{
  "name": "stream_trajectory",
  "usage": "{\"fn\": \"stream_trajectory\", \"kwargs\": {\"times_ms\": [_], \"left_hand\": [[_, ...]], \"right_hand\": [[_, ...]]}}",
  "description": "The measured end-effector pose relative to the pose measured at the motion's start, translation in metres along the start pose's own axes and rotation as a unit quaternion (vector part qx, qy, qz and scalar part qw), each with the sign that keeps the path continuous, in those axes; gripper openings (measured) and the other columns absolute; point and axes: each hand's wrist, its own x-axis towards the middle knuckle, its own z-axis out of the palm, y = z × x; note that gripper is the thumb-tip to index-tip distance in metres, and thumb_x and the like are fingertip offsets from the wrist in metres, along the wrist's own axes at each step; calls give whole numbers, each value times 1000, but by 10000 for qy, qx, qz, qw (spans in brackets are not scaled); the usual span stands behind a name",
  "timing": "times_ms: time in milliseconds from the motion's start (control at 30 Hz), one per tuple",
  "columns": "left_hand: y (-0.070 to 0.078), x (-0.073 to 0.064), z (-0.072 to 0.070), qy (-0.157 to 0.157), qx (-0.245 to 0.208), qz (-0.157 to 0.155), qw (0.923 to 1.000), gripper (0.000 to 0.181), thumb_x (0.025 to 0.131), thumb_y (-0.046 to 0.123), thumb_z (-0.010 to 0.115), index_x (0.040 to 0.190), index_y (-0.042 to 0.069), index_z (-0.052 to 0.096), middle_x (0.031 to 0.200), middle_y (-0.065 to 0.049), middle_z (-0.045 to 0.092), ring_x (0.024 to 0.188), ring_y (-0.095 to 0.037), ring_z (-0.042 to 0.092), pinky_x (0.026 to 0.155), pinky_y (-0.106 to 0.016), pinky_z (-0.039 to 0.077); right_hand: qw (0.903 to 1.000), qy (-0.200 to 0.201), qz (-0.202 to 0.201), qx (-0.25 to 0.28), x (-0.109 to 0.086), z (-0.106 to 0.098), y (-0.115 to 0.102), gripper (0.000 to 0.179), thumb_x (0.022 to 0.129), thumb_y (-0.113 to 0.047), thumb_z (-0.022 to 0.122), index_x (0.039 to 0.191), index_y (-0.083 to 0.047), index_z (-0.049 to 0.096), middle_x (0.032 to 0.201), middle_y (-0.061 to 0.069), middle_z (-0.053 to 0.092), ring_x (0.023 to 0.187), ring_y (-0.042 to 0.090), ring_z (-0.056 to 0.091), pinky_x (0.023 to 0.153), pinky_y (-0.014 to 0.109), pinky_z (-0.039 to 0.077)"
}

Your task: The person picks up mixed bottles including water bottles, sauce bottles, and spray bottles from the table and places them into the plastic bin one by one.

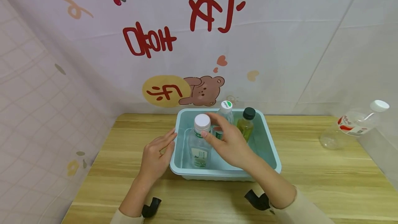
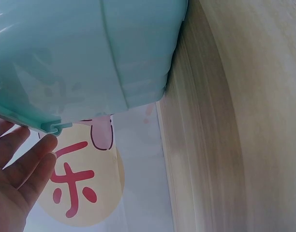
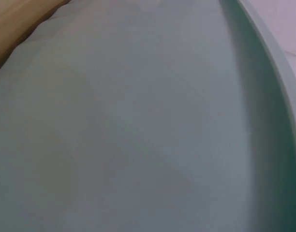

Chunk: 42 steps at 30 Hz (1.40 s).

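Note:
A pale teal plastic bin [image 1: 273, 148] stands on the wooden table. Inside its left part is a clear plastic bottle [image 1: 199, 155] with a white cap and a green-and-white label, upright. My right hand [image 1: 231, 141] reaches over the bin and holds this bottle by the neck, thumb in front, index finger behind the cap. At the bin's left rim, my left hand [image 1: 158, 155] rests with extended fingers; the left wrist view shows its fingertips [image 2: 47, 142] at the rim's underside. The right wrist view is filled by the teal bin wall [image 3: 153, 121].
Behind the right hand, the bin also holds a clear bottle with a white-and-green cap [image 1: 226, 106] and a dark-capped bottle of yellow-green liquid [image 1: 245, 127]. A clear bottle with a red-and-white label [image 1: 351, 127] stands at the far right. A printed cloth [image 1: 280, 44] hangs behind.

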Motion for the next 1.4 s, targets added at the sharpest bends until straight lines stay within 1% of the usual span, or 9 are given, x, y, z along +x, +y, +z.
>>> {"fn": "stream_trajectory", "kwargs": {"times_ms": [67,200,333,433,833,1000,1200,1300,1400], "left_hand": [[0,0,0,-1,2,-6,10000,30,91,-3,70,121,-1,77,130,-11,72,110,-30,74,94,-39,59],[-1,1,0,10,-22,0,10000,30,91,-3,70,121,-1,77,130,-12,72,111,-30,74,96,-35,58],[-1,1,1,11,-43,12,10000,30,91,-3,70,121,-2,77,130,-12,71,111,-30,74,97,-32,57],[-1,1,1,2,-48,-10,10000,31,91,-3,70,121,-1,77,130,-11,71,111,-30,74,98,-30,56],[0,1,2,-18,-25,-49,10000,30,91,-4,70,121,-2,77,132,-9,71,112,-30,73,96,-36,58],[0,0,2,-29,-20,-91,10000,30,92,-4,70,121,-1,77,132,-9,70,112,-30,73,97,-38,57],[-1,-1,1,-23,-16,-125,9999,31,91,-4,71,122,-1,77,133,-8,70,113,-30,73,100,-31,54],[-1,-1,1,-15,-12,-111,9999,31,92,-4,71,122,-1,77,133,-8,70,113,-30,73,101,-30,54],[-1,-1,2,-18,-18,-119,9999,31,92,-3,70,122,-1,77,133,-8,70,113,-29,73,101,-28,54]], "right_hand": [[10000,21,8,14,0,-3,-2,54,101,-18,71,150,-8,50,137,4,65,129,24,60,106,54,51],[9999,104,-37,-13,-1,-10,-5,54,101,-18,72,149,-6,51,141,7,64,127,24,62,106,50,52],[9996,219,-175,-33,-3,-16,-8,54,100,-16,73,149,-8,52,140,6,64,127,24,63,106,47,53],[9993,305,-233,-46,-4,-20,-9,54,99,-15,74,149,-10,53,140,6,64,126,26,63,103,48,54],[9977,501,-363,-269,-6,-42,-12,51,100,-11,71,148,-8,53,141,4,64,128,21,61,104,44,54],[9951,683,-673,-259,-7,-50,-12,50,99,-3,71,146,-4,55,139,8,66,126,23,63,103,38,54],[9906,876,-994,-336,-9,-63,-8,57,95,6,71,149,-3,54,138,15,67,125,25,63,102,26,51],[9888,972,-1030,-475,-11,-73,-7,57,94,8,70,148,-2,55,138,14,67,125,18,63,102,21,49],[9868,1085,-1028,-630,-14,-84,-7,57,93,9,70,147,-1,55,137,14,68,123,7,63,102,18,48]]}}
